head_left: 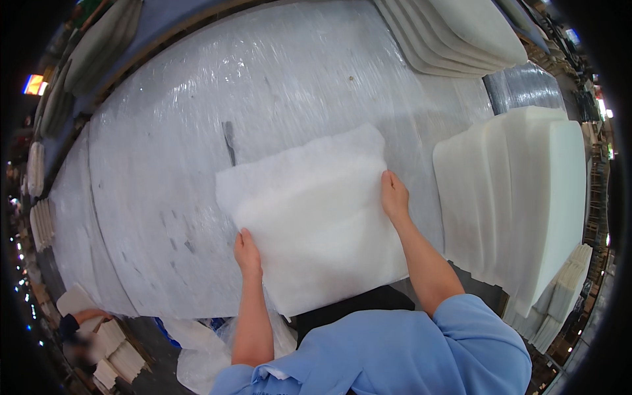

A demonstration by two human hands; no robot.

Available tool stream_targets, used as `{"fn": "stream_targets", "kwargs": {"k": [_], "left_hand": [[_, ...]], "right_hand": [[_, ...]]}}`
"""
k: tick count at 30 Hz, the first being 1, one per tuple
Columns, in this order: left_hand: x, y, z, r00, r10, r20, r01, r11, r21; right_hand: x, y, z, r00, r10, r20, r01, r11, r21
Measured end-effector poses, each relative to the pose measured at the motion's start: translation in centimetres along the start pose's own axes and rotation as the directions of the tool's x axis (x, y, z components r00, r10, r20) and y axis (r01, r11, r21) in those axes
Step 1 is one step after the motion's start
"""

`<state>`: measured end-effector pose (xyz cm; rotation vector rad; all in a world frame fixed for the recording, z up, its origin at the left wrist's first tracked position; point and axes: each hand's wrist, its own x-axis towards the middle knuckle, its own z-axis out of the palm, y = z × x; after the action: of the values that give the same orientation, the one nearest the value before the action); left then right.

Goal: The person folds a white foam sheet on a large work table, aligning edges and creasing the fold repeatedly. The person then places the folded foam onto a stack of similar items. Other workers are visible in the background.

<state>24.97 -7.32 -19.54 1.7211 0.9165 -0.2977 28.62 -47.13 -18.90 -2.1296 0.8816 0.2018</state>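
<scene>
A soft white wadding sheet (316, 230), roughly square, spans the space before me at the near edge of the table. Its far border looks fluffy and thinner, while the nearer part is smoother and seems thicker. My left hand (247, 253) grips its left edge, with the thumb on top. On the opposite side my right hand (395, 196) pinches the right edge higher up. The fingers of both hands are mostly hidden beneath the sheet. Whether something lies inside or under the wadding, I cannot tell.
Clear plastic film covers the wide table (164, 145). Large white foam sheets (507, 197) are layered at the right, and a stack of curved pads (454, 33) lies at the far right. At the lower left, a co-worker's arm (92, 315) reaches over pale pads.
</scene>
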Motion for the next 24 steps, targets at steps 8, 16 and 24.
{"fn": "stream_targets", "kwargs": {"k": [8,16,24], "left_hand": [[3.1,0.7,1.1,0.983,-0.174,0.056,0.182,0.955,-0.233],[2.8,2.3,-6.1,0.998,-0.061,0.011,0.046,0.849,0.526],[-4.9,-4.7,-2.0,0.995,-0.095,0.013,0.089,0.964,0.252]], "right_hand": [[4.3,1.2,1.2,0.954,0.284,0.098,-0.294,0.948,0.119],[5.1,1.7,-7.0,0.959,0.157,0.235,-0.209,0.953,0.218],[-1.3,6.8,-3.6,0.926,0.258,0.276,-0.314,0.932,0.181]]}}
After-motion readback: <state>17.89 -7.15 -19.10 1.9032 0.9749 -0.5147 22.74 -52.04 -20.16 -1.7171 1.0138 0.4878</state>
